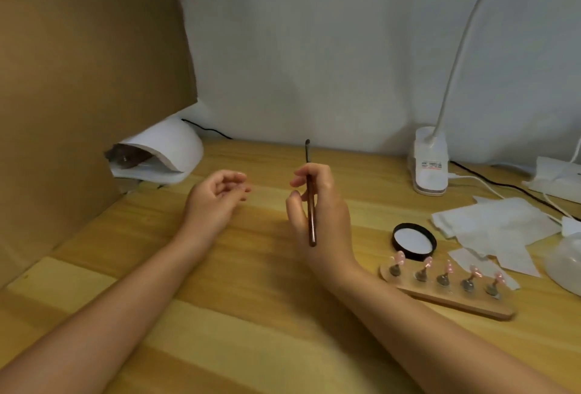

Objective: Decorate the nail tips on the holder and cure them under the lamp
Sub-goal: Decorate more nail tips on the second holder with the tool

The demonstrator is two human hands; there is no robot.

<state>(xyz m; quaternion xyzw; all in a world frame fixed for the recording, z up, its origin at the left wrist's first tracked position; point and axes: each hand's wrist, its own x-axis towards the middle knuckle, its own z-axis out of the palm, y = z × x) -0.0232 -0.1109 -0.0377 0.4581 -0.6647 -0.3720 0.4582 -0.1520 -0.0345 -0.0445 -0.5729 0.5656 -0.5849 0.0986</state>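
A brown cardboard panel [78, 79] stands upright along the left edge of the wooden table [220, 315]. Just beside its lower right corner sits the white curing lamp [166, 151], its opening facing left toward the panel. The left hand [217, 195] is raised over the table centre, palm up, fingers loosely curled and holding nothing. The right hand [320, 211] is just to its right; thumb and fingers are closed around the brown shaft of a nail brush [311, 205], held nearly upright with the dark bristle end pointing away from the person. Right of this hand, a black lid [414, 241] lies with its white inner face up. Just in front of it lies the wooden holder [456, 299], carrying five pink nail tips [449, 268] on small stands in a row. White wipes [496, 230] lie behind the holder, and a white clip lamp [429, 161] stands at the rear right.
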